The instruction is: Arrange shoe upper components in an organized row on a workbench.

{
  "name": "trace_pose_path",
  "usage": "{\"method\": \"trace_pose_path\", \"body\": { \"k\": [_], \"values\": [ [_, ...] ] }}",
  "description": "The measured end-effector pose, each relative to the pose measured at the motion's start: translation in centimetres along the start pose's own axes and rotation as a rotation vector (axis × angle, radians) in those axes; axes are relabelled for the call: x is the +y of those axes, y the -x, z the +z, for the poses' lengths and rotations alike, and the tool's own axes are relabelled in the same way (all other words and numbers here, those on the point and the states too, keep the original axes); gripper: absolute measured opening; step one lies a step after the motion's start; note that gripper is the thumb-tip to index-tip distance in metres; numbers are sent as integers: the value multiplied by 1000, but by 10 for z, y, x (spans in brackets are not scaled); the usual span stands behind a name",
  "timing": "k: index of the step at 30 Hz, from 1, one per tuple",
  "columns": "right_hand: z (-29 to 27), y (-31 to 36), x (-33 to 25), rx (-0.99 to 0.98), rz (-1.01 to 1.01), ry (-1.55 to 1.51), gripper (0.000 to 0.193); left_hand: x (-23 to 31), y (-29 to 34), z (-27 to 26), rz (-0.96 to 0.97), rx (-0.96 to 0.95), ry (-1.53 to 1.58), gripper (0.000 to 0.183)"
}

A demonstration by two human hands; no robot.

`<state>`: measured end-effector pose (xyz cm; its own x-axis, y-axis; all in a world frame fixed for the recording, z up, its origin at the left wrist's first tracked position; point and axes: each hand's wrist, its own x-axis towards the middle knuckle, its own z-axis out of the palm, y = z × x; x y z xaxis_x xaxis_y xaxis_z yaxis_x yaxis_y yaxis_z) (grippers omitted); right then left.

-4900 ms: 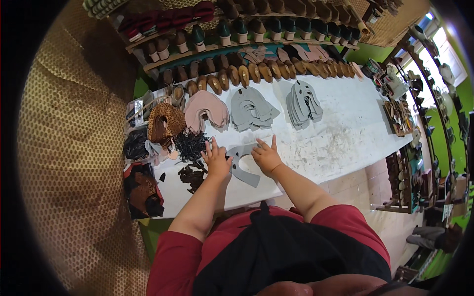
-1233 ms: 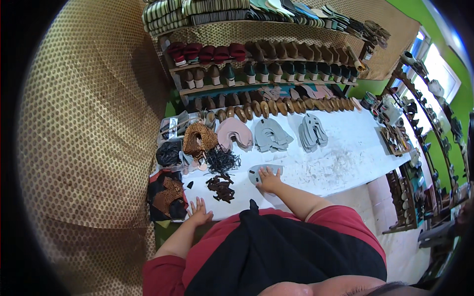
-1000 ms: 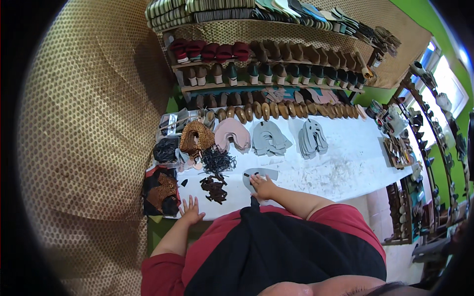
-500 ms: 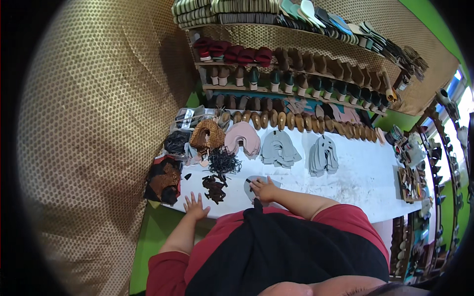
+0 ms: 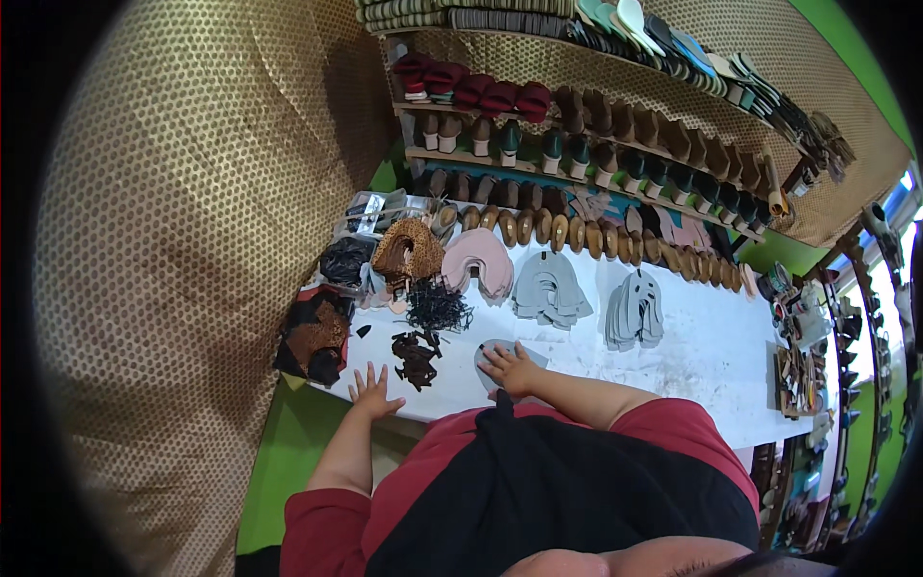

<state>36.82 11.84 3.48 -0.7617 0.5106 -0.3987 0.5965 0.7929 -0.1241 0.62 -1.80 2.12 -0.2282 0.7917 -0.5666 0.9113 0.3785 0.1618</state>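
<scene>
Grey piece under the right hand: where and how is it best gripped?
Probably by the end of the grey piece showing to the right of the fingers, pinched from the right between thumb and fingertip. It looks thin and lies flat on the white table; the right hand covers its middle, but this end is exposed.

From afar, I'm seeing a cut-out (image 5: pixel 501 344) lying under my right hand (image 5: pixel 517 373) on the desk (image 5: pixel 716 351); strips (image 5: pixel 414 361) are lying to its left, stacked cut-outs (image 5: pixel 550 291) behind it, shoes (image 5: pixel 577 235) beyond those.
</scene>
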Motion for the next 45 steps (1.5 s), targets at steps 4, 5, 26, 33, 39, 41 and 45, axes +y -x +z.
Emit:
{"method": "trace_pose_path", "body": {
  "k": [4, 5, 26, 33, 39, 41, 45],
  "values": [
    [10, -1, 2, 6, 0, -41, 85, 1, 1, -3, 0, -13, -3, 118],
    [7, 0, 0, 53, 33, -29, 84, 1, 1, -3, -2, -22, 0, 118],
    [-6, -21, -12, 59, 440, -256, 77, -8, -2, -13, 92, -128, 15, 118],
    [-33, -45, -29, 121, 409, -136, 60, -11, 1, -13, 115, -150, -23, 120],
    [-26, -18, -30, 415, 560, -102, 13, -9, 6, -16, 172, -135, -43, 119],
    [-27, 3, -31, 475, 617, -162, 13, -16, 8, -10, 204, -40, 32, 111],
    [-28, 58, -24, 672, 709, -243, 15, -14, 8, -5, 203, 226, 86, 98]
  ]
}}
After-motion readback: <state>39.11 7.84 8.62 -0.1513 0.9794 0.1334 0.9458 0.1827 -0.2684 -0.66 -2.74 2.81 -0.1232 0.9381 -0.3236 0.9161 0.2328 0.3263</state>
